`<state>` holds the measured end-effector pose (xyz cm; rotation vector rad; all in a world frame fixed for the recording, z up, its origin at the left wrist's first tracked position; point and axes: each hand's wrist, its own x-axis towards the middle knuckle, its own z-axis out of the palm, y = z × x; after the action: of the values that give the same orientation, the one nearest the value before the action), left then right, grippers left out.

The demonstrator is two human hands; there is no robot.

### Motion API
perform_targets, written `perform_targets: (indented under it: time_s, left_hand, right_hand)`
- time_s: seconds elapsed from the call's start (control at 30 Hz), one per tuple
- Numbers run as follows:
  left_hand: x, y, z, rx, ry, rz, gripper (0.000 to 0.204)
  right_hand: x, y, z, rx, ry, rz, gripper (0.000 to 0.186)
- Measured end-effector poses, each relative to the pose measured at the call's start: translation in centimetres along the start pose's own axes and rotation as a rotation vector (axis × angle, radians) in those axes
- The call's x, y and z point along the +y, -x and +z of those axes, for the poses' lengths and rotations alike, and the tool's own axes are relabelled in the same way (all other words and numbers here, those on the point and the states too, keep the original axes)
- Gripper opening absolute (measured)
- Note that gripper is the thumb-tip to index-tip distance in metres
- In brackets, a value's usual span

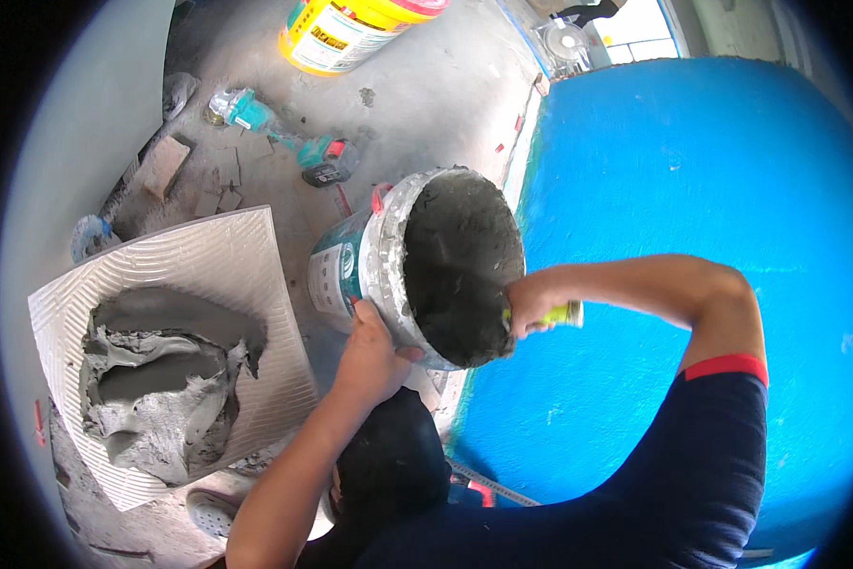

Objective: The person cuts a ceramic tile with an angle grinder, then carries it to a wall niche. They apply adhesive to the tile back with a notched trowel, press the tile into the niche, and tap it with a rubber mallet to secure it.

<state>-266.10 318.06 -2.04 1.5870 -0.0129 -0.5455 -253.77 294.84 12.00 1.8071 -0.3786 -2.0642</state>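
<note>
A white-and-teal bucket [339,256] with grey mortar smeared over its rim tilts, its mouth toward my right. Wet grey mortar [460,237] coats its inside. My left hand [374,358] grips the bucket low on its near side, one finger against the wall and the others partly hidden beneath. At the mouth's right edge, my right hand [533,302] is closed around a yellow-green handle [567,314]; the tool's working end is hidden by the hand and bucket. To the left, a mound of mortar [161,389] lies on a ridged pale tile [279,275].
A teal angle grinder [256,116] with a black battery lies on the dusty floor near broken tile pieces [166,166]. A yellow bucket [336,38] stands at the back. Blue-coated surface [683,190] fills the right side. Beside the tile is a grey clog [210,512].
</note>
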Motion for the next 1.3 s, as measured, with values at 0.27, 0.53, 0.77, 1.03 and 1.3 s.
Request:
perform_targets:
  time_s: [0.27, 0.53, 0.77, 1.03, 1.3]
  left_hand:
    - [0.9, -0.8, -0.4, -0.081, -0.016, -0.079, 0.08]
    - [0.7, -0.7, -0.2, -0.061, -0.03, -0.041, 0.077]
    - [1.9, -0.7, -0.9, -0.083, 0.002, -0.073, 0.071]
    - [1.6, -0.8, -0.6, -0.095, -0.013, -0.055, 0.07]
    - [0.0, -1.2, -0.1, -0.096, 0.064, -0.063, 0.068]
  right_hand:
    - [-3.7, 5.5, 0.4, -0.053, -0.74, -0.185, 0.014]
    - [-3.5, 0.8, -0.7, -0.285, -1.423, -0.51, 0.018]
    - [0.7, 3.0, -2.6, 0.626, 0.009, -0.207, 0.052]
    - [0.3, -6.6, -4.1, 1.222, 1.142, -0.138, 0.027]
    - [-1.4, -10.8, -3.7, 1.022, 0.457, -0.174, 0.044]
